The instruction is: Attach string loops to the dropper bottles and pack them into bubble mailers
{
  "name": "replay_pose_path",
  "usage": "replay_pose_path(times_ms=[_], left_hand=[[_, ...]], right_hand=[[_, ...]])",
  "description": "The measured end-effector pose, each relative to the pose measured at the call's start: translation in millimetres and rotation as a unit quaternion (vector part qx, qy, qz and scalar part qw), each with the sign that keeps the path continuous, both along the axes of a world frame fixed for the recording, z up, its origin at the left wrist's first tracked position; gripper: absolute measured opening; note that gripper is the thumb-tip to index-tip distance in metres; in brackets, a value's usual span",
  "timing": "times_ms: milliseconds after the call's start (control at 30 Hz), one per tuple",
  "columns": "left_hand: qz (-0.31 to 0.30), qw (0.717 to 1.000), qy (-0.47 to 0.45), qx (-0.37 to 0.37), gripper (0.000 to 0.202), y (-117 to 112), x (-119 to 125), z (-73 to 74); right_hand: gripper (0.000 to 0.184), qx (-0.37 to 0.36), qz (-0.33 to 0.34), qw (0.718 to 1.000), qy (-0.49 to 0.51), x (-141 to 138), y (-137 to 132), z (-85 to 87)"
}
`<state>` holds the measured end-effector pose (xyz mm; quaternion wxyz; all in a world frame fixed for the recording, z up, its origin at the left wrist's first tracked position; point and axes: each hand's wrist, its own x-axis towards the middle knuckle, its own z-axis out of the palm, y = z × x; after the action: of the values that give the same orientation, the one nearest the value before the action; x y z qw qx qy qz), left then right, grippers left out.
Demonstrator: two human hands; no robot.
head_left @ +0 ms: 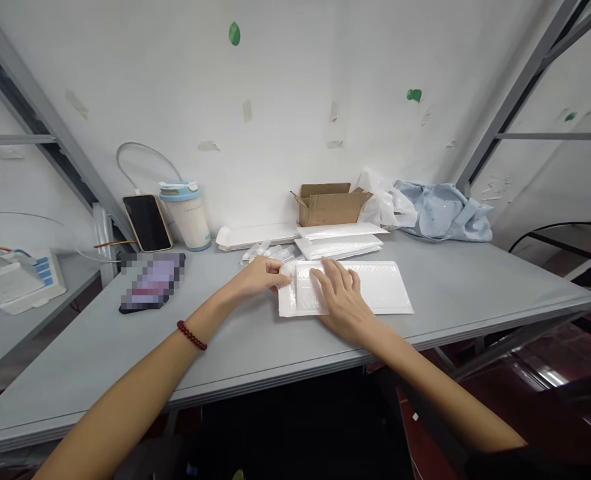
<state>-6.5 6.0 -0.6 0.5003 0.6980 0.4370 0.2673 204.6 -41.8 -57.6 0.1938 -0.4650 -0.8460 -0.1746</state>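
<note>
A white bubble mailer point(385, 287) lies flat on the grey table in front of me, its flap end toward the left. My left hand point(260, 275) pinches the mailer's left end at the flap between thumb and fingers. Spread across the mailer's left half, my right hand point(343, 293) rests with its fingers out on the surface. Just behind the mailer are several small clear plastic pieces point(268, 253), too small to make out, and a stack of white bubble mailers point(340, 241).
An open cardboard box point(331, 205), a white plastic bag point(385, 203) and a light blue cloth bag point(445, 210) stand along the wall. At left are a cup point(190, 217), a phone point(148, 223), a blurred-out item point(153, 283) and a power strip point(40, 283).
</note>
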Motion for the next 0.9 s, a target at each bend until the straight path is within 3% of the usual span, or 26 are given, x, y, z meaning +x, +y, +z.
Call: replay_pose_path(times_ms=[200,500,700,900], left_hand=[[-0.058,0.997,0.019,0.035,0.025,-5.9,7.9,-2.4],[-0.047,0.991,0.083,0.097,0.024,-19.0,20.9,-5.4],[-0.032,0.987,0.113,0.109,0.032,-14.2,14.1,-4.2],[-0.056,0.979,0.145,0.129,0.029,-6.3,0.4,6.9]], right_hand=[[0.069,-0.026,0.042,0.999,0.005,2.1,-3.3,2.5],[0.071,-0.003,0.080,0.996,0.040,1.5,-4.3,5.1],[0.066,0.007,0.075,0.996,0.044,0.5,-4.9,6.4],[0.069,-0.036,0.075,0.996,0.026,1.8,-7.0,12.2]])
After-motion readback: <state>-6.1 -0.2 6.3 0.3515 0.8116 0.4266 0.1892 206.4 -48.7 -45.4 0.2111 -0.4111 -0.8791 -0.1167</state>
